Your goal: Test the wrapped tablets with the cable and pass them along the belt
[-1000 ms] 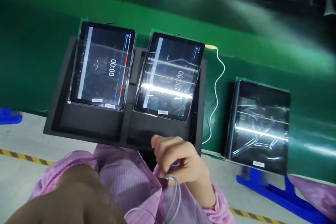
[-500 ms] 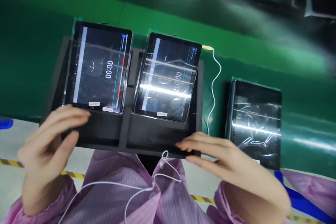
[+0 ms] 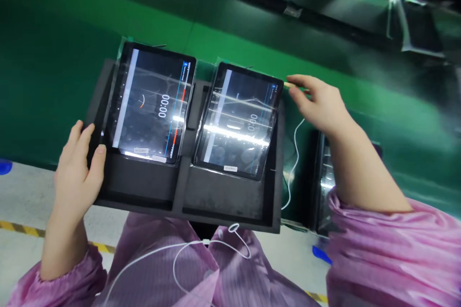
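A black foam tray [image 3: 216,196] lies on the green belt and holds two lit tablets in clear film. The left tablet [image 3: 153,100] shows a 00:00 timer, as does the right tablet [image 3: 239,122]. My left hand [image 3: 75,172] rests on the tray's left rim beside the left tablet, fingers stretched flat. My right hand [image 3: 319,103] reaches past the right tablet's far right corner and pinches the yellowish plug of a white cable [image 3: 295,144], which trails down beside the tray.
A third dark tablet [image 3: 322,177] sits right of the tray, mostly hidden by my right arm. A thin white earphone wire [image 3: 201,244] loops over my pink gown. The green belt [image 3: 46,57] stretches left and right. Blue stand [image 3: 320,254] and striped floor tape [image 3: 21,230] lie below.
My right hand left the tray's near edge and moved up to the cable plug at the right tablet's far corner. My left hand slid to the tray's left rim.
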The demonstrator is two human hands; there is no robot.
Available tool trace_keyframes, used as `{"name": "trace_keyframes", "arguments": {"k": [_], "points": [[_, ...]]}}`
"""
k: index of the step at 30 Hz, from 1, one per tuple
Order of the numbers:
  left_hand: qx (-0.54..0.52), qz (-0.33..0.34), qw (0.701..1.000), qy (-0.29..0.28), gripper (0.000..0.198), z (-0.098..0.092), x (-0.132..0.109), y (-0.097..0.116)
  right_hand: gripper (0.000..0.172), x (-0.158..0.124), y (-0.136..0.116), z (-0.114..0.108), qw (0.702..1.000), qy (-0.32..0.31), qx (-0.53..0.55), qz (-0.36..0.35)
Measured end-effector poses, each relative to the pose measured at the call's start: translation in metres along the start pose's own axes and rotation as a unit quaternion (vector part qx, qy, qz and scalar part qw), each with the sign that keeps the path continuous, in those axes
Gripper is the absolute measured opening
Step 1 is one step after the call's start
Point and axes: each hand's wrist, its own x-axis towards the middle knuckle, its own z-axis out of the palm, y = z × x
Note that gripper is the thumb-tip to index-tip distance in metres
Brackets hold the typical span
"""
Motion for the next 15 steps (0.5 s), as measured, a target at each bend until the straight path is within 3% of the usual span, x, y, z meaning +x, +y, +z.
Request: {"name": "trace_keyframes", "arguments": {"k": [6,15], "points": [[-0.040,0.003,0.998,-0.041,0.061,0.002,0.024,-0.034,0.041,0.026,0.003,0.029,0.999,-0.027,0.035,-0.007],[-0.009,-0.022,0.998,-0.054,0.054,0.004,0.027,-0.034,0.039,0.037,0.014,0.037,0.993,-0.045,0.105,0.017]]}}
